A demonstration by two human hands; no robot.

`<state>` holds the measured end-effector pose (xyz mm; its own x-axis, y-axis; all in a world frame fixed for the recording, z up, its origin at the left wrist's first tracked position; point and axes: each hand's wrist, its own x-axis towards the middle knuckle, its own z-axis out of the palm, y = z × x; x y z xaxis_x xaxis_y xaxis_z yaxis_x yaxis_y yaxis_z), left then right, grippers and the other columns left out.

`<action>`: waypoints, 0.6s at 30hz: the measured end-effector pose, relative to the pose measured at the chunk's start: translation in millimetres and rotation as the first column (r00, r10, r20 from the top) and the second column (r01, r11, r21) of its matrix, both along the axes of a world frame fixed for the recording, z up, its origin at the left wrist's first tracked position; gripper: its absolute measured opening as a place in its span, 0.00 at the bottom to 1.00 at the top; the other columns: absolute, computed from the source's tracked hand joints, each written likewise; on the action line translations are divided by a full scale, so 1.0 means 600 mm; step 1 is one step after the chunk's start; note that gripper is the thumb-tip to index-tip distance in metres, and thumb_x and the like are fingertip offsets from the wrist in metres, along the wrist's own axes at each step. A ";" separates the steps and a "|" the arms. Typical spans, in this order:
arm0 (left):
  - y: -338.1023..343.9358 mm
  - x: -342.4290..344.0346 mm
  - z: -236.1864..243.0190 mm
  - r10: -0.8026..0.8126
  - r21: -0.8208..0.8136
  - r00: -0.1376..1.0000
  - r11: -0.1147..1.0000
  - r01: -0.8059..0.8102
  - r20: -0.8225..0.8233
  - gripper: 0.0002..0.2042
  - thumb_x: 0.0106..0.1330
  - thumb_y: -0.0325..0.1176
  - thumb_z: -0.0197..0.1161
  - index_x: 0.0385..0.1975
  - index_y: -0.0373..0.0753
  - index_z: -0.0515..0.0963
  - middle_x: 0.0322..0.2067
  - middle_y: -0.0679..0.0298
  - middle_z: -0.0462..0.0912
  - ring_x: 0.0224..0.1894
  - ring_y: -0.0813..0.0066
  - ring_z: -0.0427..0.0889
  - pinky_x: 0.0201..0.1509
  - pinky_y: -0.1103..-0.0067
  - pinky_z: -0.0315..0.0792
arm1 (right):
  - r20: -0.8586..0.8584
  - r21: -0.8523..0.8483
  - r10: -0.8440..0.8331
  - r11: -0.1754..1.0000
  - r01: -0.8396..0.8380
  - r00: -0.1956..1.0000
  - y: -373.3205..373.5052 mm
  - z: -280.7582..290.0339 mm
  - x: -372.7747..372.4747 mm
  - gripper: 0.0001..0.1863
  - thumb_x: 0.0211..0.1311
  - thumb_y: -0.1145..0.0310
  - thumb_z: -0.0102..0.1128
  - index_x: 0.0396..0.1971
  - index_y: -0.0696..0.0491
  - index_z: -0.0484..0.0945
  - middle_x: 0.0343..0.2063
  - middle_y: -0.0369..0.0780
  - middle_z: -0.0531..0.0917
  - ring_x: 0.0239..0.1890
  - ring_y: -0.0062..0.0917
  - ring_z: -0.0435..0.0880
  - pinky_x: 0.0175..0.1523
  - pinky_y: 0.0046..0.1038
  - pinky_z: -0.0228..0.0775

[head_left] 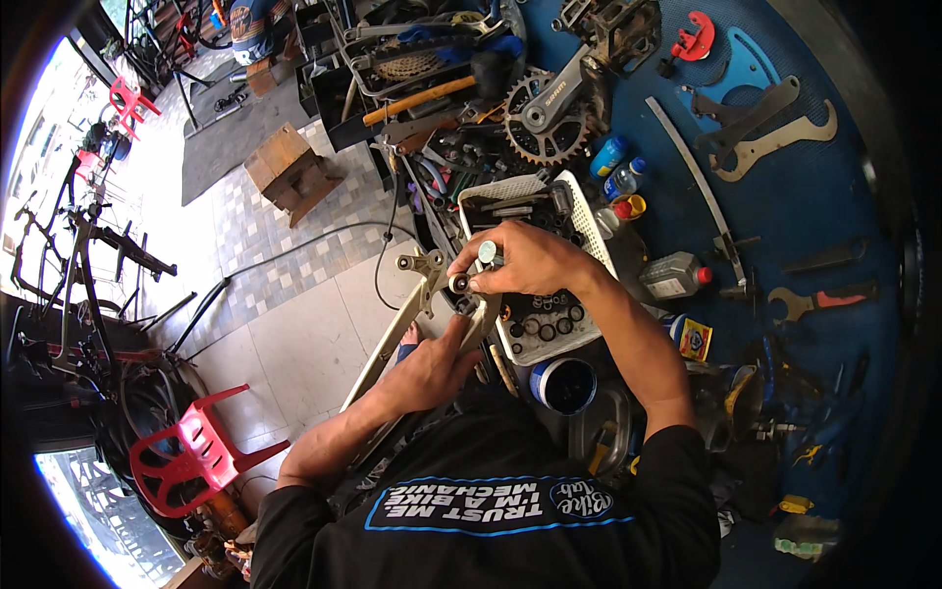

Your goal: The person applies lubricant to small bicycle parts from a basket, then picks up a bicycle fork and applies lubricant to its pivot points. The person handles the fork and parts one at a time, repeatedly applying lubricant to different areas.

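A pale metal bicycle frame part (381,348) runs diagonally in front of me, with pivot eyes at its upper end. My left hand (430,368) grips it from below, fingers reaching up beside a dark metal piece in the joint. My right hand (525,257) is closed around the upper end of the right arm of the part, thumb and fingertips at a round black-and-silver bearing (459,283). A short pale cylindrical piece (488,252) sticks up between those fingers; whether it is separate is unclear. A white plastic basket (584,211) holding rings and small parts lies just behind my right hand.
A blue bench (726,226) carries wrenches, bottles, a crankset (549,123) and an open tub (562,386). A wooden block (289,172) is on the tiled floor. A red chair (186,456) and bike frames (83,285) stand at left; another person (250,29) is at the top.
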<state>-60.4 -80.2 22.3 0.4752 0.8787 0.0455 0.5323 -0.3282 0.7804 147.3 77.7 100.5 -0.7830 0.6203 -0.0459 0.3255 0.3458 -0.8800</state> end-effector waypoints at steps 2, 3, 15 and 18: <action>0.004 0.003 0.018 0.010 -0.124 0.999 0.992 -0.003 0.052 0.24 0.75 0.37 0.61 0.62 0.30 0.62 0.19 0.45 0.81 0.26 0.41 0.83 0.49 0.47 0.67 | 0.019 0.002 -0.006 1.000 0.006 1.000 0.000 0.004 0.001 0.16 0.56 0.66 0.71 0.43 0.55 0.89 0.33 0.42 0.91 0.38 0.26 0.90 0.50 0.28 0.79; 0.003 0.004 0.022 0.018 -0.109 0.999 0.994 -0.013 0.046 0.24 0.75 0.37 0.61 0.62 0.30 0.62 0.19 0.45 0.81 0.26 0.40 0.83 0.50 0.48 0.67 | 0.030 -0.011 -0.017 1.000 0.018 0.999 -0.001 0.006 -0.001 0.15 0.56 0.65 0.70 0.43 0.54 0.89 0.33 0.42 0.91 0.38 0.26 0.90 0.49 0.28 0.79; 0.001 0.006 0.020 0.041 -0.171 0.999 0.984 -0.043 -0.013 0.21 0.76 0.37 0.58 0.59 0.31 0.61 0.20 0.42 0.81 0.28 0.36 0.83 0.50 0.48 0.66 | 0.129 0.145 -0.064 0.988 0.045 0.990 -0.016 0.019 -0.015 0.12 0.60 0.59 0.71 0.39 0.49 0.90 0.34 0.45 0.90 0.40 0.40 0.90 0.50 0.38 0.78; -0.001 0.009 0.021 0.038 -0.196 0.999 0.980 -0.044 -0.039 0.21 0.76 0.37 0.58 0.58 0.31 0.61 0.20 0.41 0.80 0.28 0.36 0.82 0.47 0.49 0.68 | 0.202 0.111 -0.027 0.994 0.005 0.979 -0.015 0.021 -0.017 0.13 0.61 0.57 0.71 0.40 0.49 0.89 0.34 0.45 0.90 0.41 0.40 0.90 0.50 0.38 0.78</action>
